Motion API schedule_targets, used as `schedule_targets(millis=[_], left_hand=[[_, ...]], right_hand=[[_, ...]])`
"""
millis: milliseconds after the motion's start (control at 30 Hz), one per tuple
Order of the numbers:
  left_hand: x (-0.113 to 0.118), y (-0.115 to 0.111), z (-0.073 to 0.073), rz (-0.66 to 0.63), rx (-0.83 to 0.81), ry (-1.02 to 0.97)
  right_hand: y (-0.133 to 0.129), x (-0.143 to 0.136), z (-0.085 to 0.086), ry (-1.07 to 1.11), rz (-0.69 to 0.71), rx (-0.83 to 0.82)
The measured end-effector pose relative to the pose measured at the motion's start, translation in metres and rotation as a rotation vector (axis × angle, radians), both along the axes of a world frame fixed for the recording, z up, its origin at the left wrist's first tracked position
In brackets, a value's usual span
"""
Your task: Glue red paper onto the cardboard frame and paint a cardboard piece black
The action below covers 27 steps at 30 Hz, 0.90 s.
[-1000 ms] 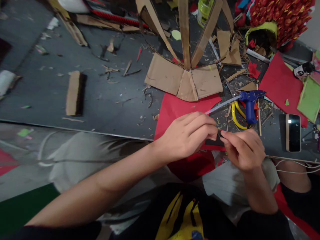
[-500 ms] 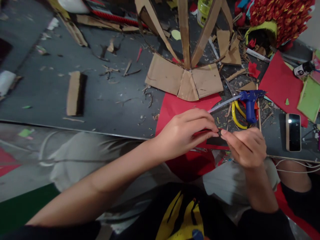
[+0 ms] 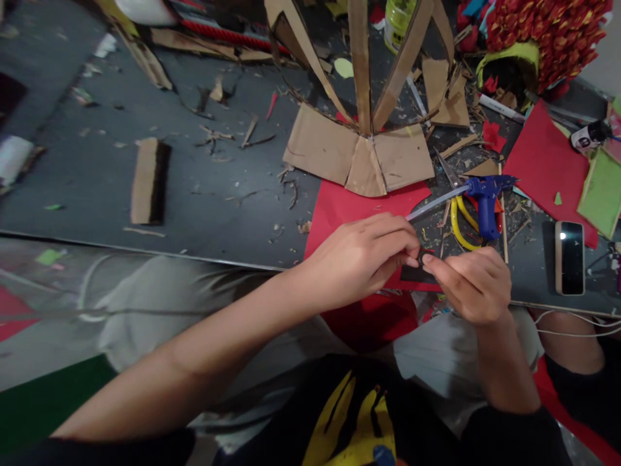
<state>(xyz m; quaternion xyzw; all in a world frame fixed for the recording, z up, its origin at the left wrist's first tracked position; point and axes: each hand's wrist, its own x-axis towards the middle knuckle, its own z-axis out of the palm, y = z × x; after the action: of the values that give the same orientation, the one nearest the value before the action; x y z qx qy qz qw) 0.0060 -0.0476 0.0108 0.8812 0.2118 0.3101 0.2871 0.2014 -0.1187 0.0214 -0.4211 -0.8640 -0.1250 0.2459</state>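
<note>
Glue gun (image 3: 487, 206) and scissors (image 3: 455, 218) mark a workshop.

No lettering can be read, the marks on the yellow jar (image 3: 396, 29) and small bottle (image 3: 588, 136) being too tiny.

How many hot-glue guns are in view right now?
1: the blue hot-glue gun lies on the table beyond the right hand, partly over the yellow-handled scissors. Clutter could hide another.
</note>
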Motion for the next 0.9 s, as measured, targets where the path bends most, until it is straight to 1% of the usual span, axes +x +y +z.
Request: schedule_targets(millis=[133, 333, 467, 600, 733, 800, 833, 900], left_hand=[[0.001, -0.002, 0.001, 0.017, 0.053, -0.003], [0.002, -0.003, 0.001, 0.08, 0.242, -0.035], [0.003, -0.005, -0.002, 0.12, 0.361, -0.092], [0.002, -0.008, -0.004, 0.134, 0.413, -0.183], [-0.004, -0.008, -0.003, 0.106, 0.439, -0.27], [-0.008, -0.008, -0.003, 0.066, 0.418, -0.266], [-0.009, -0.009, -0.003, 0.015, 0.402, -0.258], [-0.011, -0.01, -0.003, -0.032, 0.379, -0.326]], right_hand=[[0.001, -0.003, 0.003, 0.044, -0.005, 0.0], [-0.001, -0.009, 0.004, 0.146, -0.065, -0.016], [-0.003, -0.014, 0.003, 0.229, -0.098, -0.032], [-0.005, -0.015, 0.001, 0.328, -0.114, -0.032], [-0.006, -0.013, -0.001, 0.399, -0.121, -0.028], [-0.006, -0.013, -0.001, 0.408, -0.129, -0.035], [-0.006, -0.013, -0.001, 0.414, -0.134, -0.039], [-0.006, -0.013, -0.001, 0.428, -0.141, -0.039]])
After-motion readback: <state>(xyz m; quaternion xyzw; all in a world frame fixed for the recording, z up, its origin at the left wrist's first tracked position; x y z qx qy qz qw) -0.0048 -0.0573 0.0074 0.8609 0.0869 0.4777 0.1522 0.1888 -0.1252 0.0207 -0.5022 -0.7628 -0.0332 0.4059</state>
